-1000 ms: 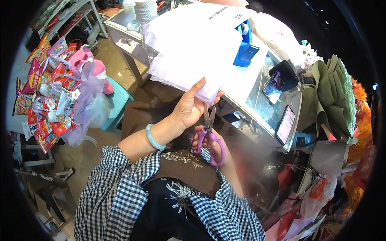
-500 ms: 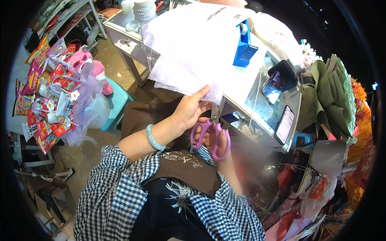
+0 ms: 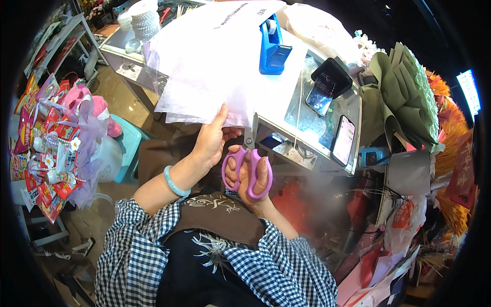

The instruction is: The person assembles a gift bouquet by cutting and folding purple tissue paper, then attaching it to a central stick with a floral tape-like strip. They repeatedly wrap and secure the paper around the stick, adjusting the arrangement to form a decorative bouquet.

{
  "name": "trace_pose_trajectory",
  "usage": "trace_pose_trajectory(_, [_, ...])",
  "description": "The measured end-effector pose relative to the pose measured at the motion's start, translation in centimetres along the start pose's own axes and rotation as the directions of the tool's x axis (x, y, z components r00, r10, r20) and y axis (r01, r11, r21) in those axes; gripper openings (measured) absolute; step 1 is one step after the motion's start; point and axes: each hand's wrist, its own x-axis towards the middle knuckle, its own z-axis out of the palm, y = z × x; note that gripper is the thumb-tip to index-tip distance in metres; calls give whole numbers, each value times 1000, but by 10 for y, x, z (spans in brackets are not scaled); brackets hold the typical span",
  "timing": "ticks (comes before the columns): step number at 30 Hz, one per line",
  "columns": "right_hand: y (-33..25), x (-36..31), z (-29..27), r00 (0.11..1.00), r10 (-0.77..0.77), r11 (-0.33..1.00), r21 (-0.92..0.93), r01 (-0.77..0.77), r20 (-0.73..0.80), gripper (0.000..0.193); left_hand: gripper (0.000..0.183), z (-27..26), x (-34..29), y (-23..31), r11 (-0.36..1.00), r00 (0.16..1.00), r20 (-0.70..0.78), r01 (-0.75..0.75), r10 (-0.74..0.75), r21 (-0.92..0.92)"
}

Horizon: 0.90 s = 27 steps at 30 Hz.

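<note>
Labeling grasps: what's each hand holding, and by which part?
Left hand pinches the near edge of the white tissue sheet. Right hand holds the purple scissors by the handle loops.

Thin, matt white tissue paper (image 3: 225, 66), slightly crinkled and translucent at its edge. Scissors (image 3: 249, 166) with smooth purple plastic handles and dull metal blades. The tabletop (image 3: 312, 112) is glossy glass, throwing reflections. Blue tape dispenser (image 3: 272, 48) in shiny hard plastic. A smooth, pale glassy bangle (image 3: 174, 181); soft checked cotton sleeves (image 3: 138, 250).
</note>
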Motion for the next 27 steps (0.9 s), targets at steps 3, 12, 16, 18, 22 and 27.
trace_pose_trajectory(3, [0,-2,0,1000,13,1000,27,-13,1,71,44,-5,1,1,1000,1000,20,-8,8,-1])
trace_pose_trajectory(12, [-1,-8,3,998,0,1000,-25,-2,-58,77,81,0,3,-3,922,740,651,351,-167,-162])
trace_pose_trajectory(16, [-2,-10,3,997,-7,997,-81,1,-72,76,70,10,2,-10,893,833,531,350,-158,-284])
trace_pose_trajectory(18, [-1,-11,2,997,-21,994,-112,12,-79,76,58,12,2,-8,897,866,454,354,-207,-265])
trace_pose_trajectory(22, [4,-10,0,994,-73,983,-171,59,-76,75,33,15,-2,-4,973,965,151,226,-216,-55])
trace_pose_trajectory(27, [4,-7,-1,997,-48,984,-171,38,-55,72,33,20,-6,-5,987,998,60,-44,35,152])
